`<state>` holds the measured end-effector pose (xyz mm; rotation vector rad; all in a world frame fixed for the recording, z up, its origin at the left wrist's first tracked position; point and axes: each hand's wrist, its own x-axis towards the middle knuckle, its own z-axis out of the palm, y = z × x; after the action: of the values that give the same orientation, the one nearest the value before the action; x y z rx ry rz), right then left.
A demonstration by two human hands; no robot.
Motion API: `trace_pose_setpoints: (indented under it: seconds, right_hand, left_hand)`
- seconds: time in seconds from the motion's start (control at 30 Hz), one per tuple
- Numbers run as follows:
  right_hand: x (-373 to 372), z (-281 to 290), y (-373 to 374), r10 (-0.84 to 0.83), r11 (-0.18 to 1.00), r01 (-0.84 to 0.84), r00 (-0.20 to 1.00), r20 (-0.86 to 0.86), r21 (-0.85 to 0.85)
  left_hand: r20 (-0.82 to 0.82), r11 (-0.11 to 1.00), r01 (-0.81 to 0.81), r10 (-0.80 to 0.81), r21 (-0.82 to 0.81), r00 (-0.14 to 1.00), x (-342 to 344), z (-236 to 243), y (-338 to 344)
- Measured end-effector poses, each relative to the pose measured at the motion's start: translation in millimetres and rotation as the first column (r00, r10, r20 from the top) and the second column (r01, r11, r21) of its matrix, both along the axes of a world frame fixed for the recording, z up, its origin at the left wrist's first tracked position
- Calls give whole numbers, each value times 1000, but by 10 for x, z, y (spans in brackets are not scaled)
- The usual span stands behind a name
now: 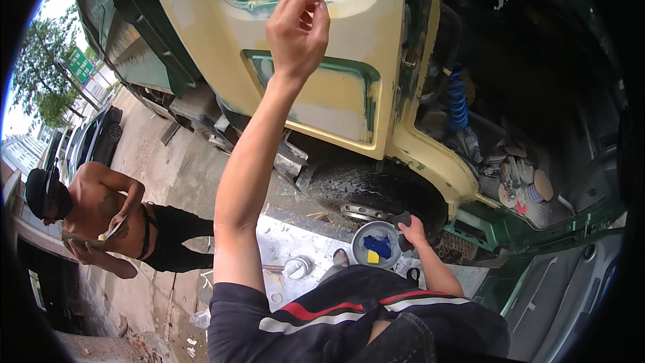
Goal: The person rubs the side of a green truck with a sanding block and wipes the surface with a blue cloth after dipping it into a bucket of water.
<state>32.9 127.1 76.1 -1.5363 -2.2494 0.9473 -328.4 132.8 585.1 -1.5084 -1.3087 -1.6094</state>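
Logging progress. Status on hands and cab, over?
Left hand raised before truck cab. Right hand gripping dark object by basin. Co-worker stands left.

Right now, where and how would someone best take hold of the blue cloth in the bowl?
Probably from above, pinching the blue cloth near its bunched middle. It lies crumpled inside the bowl, whose raised wall would hinder a sideways approach. The right hand is closest, beside the bowl's right edge.

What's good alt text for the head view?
A left hand is raised before a cream-and-green truck; the right hand is at the edge of a bowl holding a blue cloth and yellow piece. Another person stands at left.
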Motion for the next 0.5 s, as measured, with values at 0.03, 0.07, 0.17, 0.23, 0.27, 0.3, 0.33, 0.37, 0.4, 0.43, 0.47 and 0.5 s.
trace_pose_setpoints:
  seconds: [0.03,0.07,0.17,0.23,0.27,0.3,0.33,0.37,0.4,0.43,0.47,0.5]
  right_hand:
    - [-29,143,37,-12,999,8,996,-84,-46]
    - [-82,272,44,-23,995,7,985,-168,-96]
    - [-476,958,167,-95,995,79,892,-441,-54]
    - [-718,1460,410,-41,994,92,797,-603,54]
    - [-876,1903,503,82,930,192,724,-685,314]
    - [-968,2020,727,118,912,228,651,-750,341]
    - [-1009,2279,827,-4,959,220,641,-768,178]
    - [-1095,2414,1021,14,930,289,589,-808,226]
    - [-1164,2494,1254,27,908,342,531,-847,243]
    - [-1155,2597,1458,33,872,410,495,-868,267]
    - [-1228,2720,1586,25,853,432,529,-848,294]
    - [-1290,2752,1747,49,820,446,570,-820,358]
  left_hand:
    - [-65,993,-9,16,119,998,-116,226,234]
    - [-118,979,-34,58,199,991,-272,464,422]
    - [-32,986,-69,75,150,997,-303,1029,735]
    - [-79,966,-119,140,229,987,-347,1249,1071]
    - [-98,949,-146,179,280,979,-368,1361,1250]
    - [-107,929,-178,224,325,969,-378,1433,1363]
    - [-116,867,-254,331,429,936,-407,1350,1483]
    - [-102,863,-256,329,435,939,-385,1354,1494]
    - [-89,860,-259,329,441,940,-406,1383,1460]
    - [-64,877,-235,286,419,956,-366,1242,1634]
    - [-72,869,-238,297,433,952,-401,1212,1665]
    - [-72,858,-239,303,455,950,-400,1211,1701]
